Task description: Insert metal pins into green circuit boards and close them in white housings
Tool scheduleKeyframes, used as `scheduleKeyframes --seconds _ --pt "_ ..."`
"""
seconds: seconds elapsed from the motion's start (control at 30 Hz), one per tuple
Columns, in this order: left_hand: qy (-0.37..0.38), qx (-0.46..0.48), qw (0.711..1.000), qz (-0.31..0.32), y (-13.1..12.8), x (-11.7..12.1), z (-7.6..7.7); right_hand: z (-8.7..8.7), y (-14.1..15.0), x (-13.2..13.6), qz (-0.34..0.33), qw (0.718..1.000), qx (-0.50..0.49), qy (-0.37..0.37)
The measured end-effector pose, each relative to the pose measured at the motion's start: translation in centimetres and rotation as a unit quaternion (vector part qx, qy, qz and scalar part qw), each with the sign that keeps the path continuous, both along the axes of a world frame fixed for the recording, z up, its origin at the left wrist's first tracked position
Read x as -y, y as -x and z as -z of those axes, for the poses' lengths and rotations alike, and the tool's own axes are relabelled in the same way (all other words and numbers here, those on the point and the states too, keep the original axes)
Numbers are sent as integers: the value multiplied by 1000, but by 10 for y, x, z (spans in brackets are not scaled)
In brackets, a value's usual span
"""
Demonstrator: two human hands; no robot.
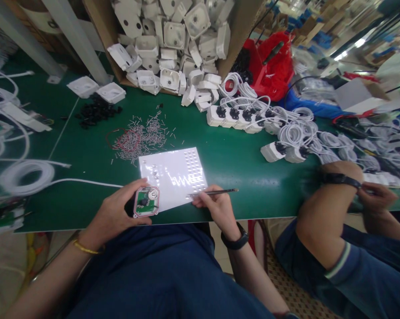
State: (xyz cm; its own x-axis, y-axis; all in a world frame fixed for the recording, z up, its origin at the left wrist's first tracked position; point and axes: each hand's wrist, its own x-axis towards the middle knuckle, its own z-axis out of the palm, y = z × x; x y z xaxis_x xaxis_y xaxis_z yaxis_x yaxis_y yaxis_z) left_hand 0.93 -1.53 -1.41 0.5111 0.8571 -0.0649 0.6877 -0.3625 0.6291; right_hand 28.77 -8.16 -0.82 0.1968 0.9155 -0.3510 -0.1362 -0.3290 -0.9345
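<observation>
My left hand is closed around a small square housing with a red gasket rim and a green circuit board inside, held at the near table edge. A white cable runs from it to the left. My right hand pinches thin tweezers, their tip resting on a glossy white sticker sheet that lies on the green table between my hands.
A pile of small metal pins and black parts lie beyond the sheet. A cardboard box of white housings stands at the back. Cabled housings spread right. Another person's arm rests at the right edge.
</observation>
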Motion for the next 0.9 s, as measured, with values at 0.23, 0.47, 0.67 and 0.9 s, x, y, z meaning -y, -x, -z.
scheduleKeyframes --seconds 0.23,0.47,0.67,0.9 --pt "-7 1 1000 7 0 0 0 -1 -3 -1 -30 999 -6 10" --pt "-6 4 1000 8 0 -1 1 -2 3 0 7 1000 15 8" --pt "-16 4 1000 12 0 -1 2 -1 6 0 36 999 19 5" --pt "-27 8 999 18 0 1 2 -3 6 0 24 999 30 0"
